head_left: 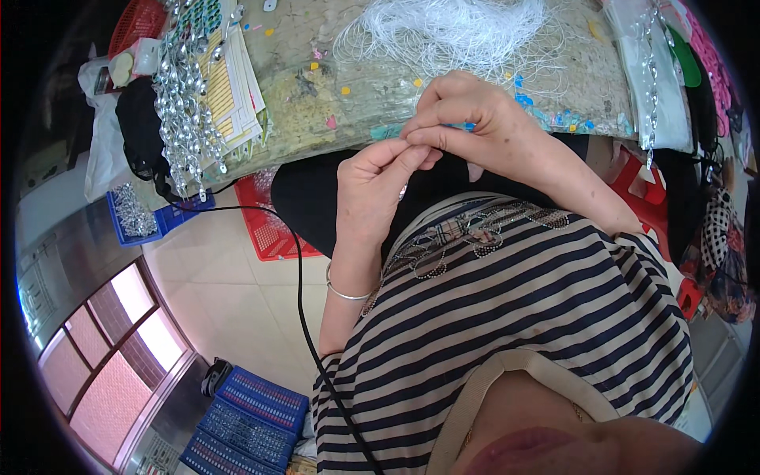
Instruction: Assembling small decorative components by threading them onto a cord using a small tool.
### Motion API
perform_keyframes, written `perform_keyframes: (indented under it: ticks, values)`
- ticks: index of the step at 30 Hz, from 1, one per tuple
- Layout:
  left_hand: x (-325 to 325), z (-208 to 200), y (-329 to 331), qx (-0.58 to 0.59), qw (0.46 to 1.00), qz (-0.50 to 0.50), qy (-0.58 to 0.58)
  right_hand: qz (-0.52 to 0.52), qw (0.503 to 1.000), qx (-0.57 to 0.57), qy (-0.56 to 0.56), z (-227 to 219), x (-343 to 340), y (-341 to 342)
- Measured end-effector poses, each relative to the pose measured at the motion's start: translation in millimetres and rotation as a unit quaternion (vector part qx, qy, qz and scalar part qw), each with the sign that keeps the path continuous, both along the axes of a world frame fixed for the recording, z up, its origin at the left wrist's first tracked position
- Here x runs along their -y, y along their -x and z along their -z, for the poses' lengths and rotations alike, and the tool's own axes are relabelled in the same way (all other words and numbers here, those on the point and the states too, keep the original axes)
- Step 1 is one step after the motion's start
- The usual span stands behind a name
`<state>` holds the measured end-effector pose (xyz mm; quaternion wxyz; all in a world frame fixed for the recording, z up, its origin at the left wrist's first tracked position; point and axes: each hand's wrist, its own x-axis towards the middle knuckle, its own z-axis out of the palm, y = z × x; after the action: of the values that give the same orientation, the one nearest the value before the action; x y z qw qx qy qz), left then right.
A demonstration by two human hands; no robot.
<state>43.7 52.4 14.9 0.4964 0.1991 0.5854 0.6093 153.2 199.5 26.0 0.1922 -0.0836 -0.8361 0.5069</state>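
My left hand (370, 186) and my right hand (479, 123) meet fingertip to fingertip just off the near edge of the worn table (301, 111). Both are closed in a pinch. What lies between the fingers is too small to make out; a tiny silvery glint shows under the left fingers. Beyond my hands, a loose heap of white thread (451, 36) spreads over the far part of the table. Strands of shiny silver twisted beads (186, 119) hang over the table's left edge, beside a stack of yellow-striped sheets (237, 99).
Clear plastic sleeves (665, 103) with a silver strand lie at the table's right end. Below left are a blue basket (172, 219) of silver pieces and a red basket (273, 237). A black cable (299, 293) runs down past my left arm. A red stool (645, 194) stands right.
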Motion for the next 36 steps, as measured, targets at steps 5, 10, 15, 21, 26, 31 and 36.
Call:
perform_keyframes:
  ticks: [5, 10, 15, 21, 26, 31, 36]
  values:
    - [3, 4, 3, 0.002, 0.999, 0.039, 0.011, -0.007, 0.997, -0.010, -0.071, 5, 1, 1]
    - [2, 0, 2, 0.031, 0.998, 0.040, 0.031, 0.001, 0.999, 0.048, 0.018, 1, 3, 0]
    - [-1, 1, -1, 0.083, 0.994, -0.065, -0.010, 0.043, 0.981, 0.068, 0.176, 1, 3, 0]
    - [-4, 3, -2, 0.069, 0.992, -0.102, -0.021, 0.063, 0.969, 0.062, 0.233, 6, 1, -2]
    - [-2, -3, 0, 0.058, 0.993, -0.099, -0.012, 0.071, 0.950, 0.082, 0.291, 9, -1, -9]
    - [-3, -4, -5, 0.020, 0.994, -0.109, -0.022, 0.059, 0.938, 0.081, 0.332, 9, 1, -13]
    - [-3, -5, -6, -0.050, 0.995, -0.083, -0.025, 0.061, 0.930, 0.080, 0.354, 10, 2, -14]
